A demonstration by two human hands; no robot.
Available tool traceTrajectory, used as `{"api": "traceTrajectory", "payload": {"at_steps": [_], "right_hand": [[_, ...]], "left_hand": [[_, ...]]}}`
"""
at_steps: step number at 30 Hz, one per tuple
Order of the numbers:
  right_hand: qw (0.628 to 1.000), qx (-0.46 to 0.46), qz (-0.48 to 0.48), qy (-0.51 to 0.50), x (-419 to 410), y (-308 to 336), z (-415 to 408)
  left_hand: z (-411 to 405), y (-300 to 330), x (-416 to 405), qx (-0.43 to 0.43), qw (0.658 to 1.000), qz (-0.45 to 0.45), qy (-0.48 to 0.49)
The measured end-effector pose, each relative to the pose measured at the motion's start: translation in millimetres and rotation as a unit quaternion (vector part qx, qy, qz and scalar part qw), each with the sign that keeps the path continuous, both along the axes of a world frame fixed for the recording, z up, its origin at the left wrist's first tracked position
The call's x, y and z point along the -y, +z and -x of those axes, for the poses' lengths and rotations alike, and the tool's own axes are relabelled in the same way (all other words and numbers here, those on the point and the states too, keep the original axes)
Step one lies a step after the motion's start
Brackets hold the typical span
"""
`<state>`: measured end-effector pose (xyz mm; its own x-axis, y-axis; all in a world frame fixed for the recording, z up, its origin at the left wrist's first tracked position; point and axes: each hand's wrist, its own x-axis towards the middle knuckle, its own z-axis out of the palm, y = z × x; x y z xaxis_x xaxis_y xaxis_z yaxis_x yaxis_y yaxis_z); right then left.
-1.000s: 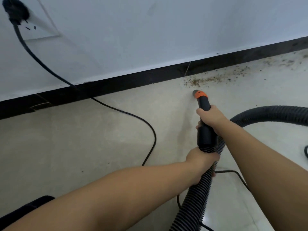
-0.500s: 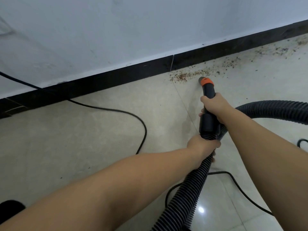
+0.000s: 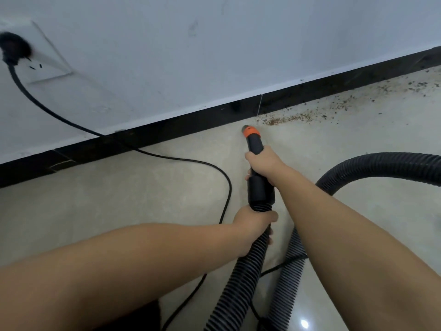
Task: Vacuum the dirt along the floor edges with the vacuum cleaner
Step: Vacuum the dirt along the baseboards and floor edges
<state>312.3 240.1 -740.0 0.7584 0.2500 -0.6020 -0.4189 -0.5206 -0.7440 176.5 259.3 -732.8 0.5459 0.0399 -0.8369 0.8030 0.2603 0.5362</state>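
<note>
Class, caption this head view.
Both hands, right hand and left hand, steer vacuum nozzle toward dirt along skirting.

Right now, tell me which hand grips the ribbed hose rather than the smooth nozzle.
The left hand: it grips the ribbed hose just behind the black cuff. The right hand holds the smooth nozzle farther forward, near the orange tip.

You can't see the vacuum's body: the hose (image 3: 372, 166) runs off the right edge and off the bottom. The plug (image 3: 14, 47) at the socket (image 3: 47, 58) is motion-blurred. Your right hand (image 3: 262, 163) hides part of the nozzle (image 3: 254, 142). The dirt (image 3: 298, 117) grains are too small to identify.
</note>
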Motion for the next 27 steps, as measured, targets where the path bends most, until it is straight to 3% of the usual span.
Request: {"api": "traceTrajectory", "payload": {"at_steps": [12,18,27], "right_hand": [[0.991,0.018,0.092,-0.092,71,-7,-57],[0.980,0.041,0.117,-0.153,99,-7,-94],[0.984,0.038,0.115,-0.130,94,-6,-104]], "left_hand": [[-59,-3,34,0.003,0.991,0.062,-0.120],[-99,-14,60,0.021,0.989,0.092,-0.110],[-108,-21,64,0.027,0.992,0.098,-0.075]]}}
